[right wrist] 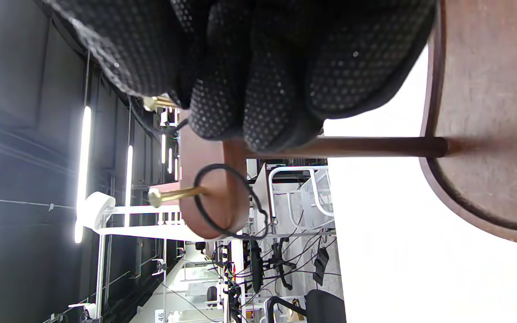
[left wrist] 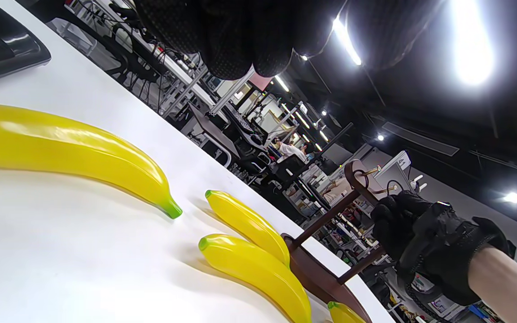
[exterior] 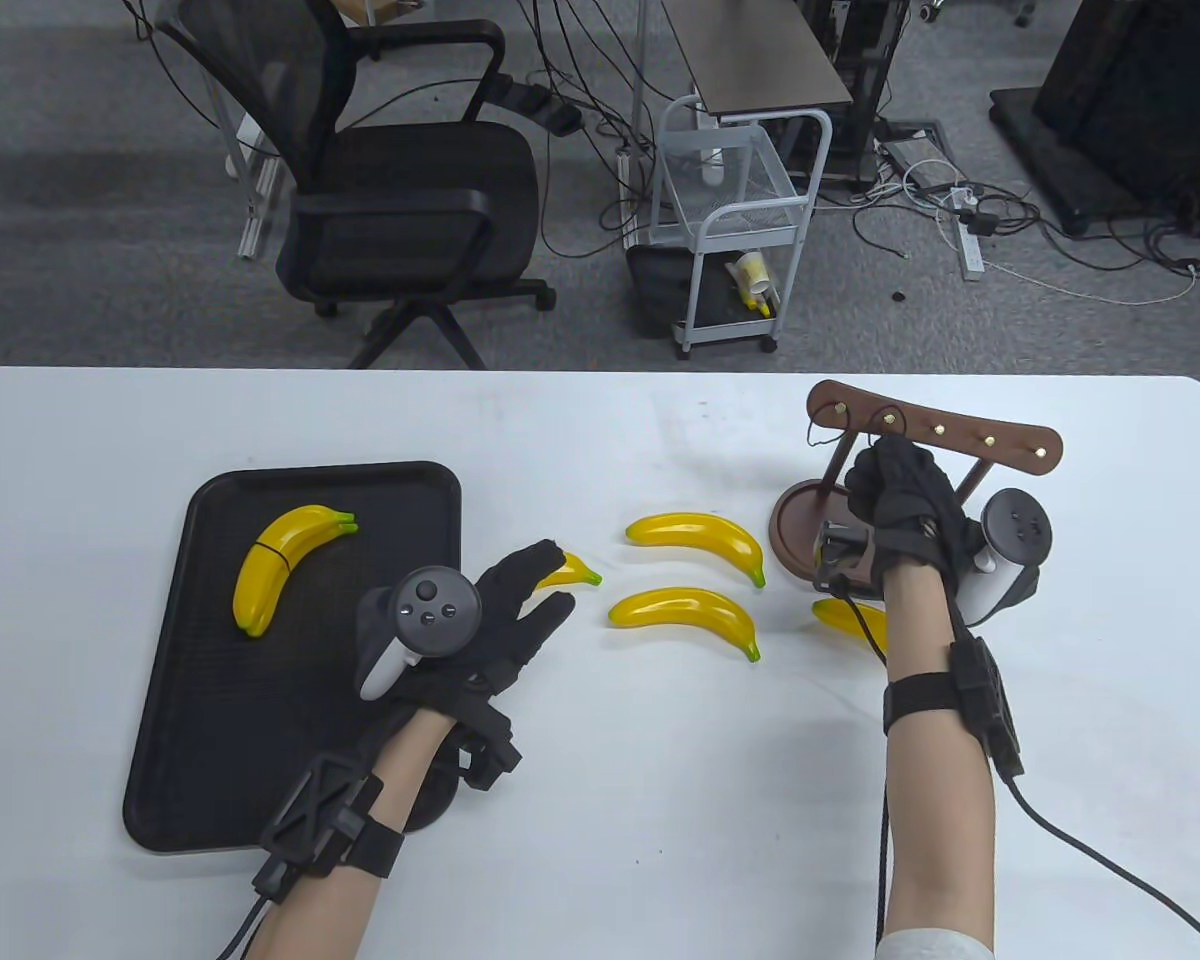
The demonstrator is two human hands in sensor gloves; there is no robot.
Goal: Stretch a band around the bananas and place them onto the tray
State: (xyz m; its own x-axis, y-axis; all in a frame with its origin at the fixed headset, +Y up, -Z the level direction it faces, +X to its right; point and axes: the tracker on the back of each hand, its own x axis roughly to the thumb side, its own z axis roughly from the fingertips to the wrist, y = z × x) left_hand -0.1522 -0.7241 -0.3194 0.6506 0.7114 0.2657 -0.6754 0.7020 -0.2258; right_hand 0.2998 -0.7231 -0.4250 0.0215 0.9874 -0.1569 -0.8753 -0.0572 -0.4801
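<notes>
One pair of bananas (exterior: 285, 575) is lying on the black tray (exterior: 195, 720) at the left of the white table (exterior: 600, 820), with a thin dark band visible around its middle. That bundle appears complete and delivered.

Four loose bananas are lying on the table between the tray and the wooden hook stand (exterior: 935, 432). One (exterior: 572, 571) is sitting just beyond the left hand's fingertips, partly covered by them. Two more (exterior: 700, 535) (exterior: 690, 612) are resting side by side at centre, apart from each other. A fourth (exterior: 850, 620) is lying near the stand's base, largely hidden behind the right forearm. None of these shows a band.

The left hand (exterior: 505, 615) is hovering with fingers extended and relaxed, holding nothing, next to the tray's right edge. The right hand (exterior: 900, 495) is reaching up at the stand's crossbar, fingers curled near the brass pegs. In the right wrist view a black band (right wrist: 227, 202) is hanging on one peg, clear of the fingers; whether the fingers are pinching another band at the neighbouring peg cannot be determined.

Assessment: the task is roughly one third done. Fetching a band, binding the remaining bananas and moving them to the tray are outstanding.
</notes>
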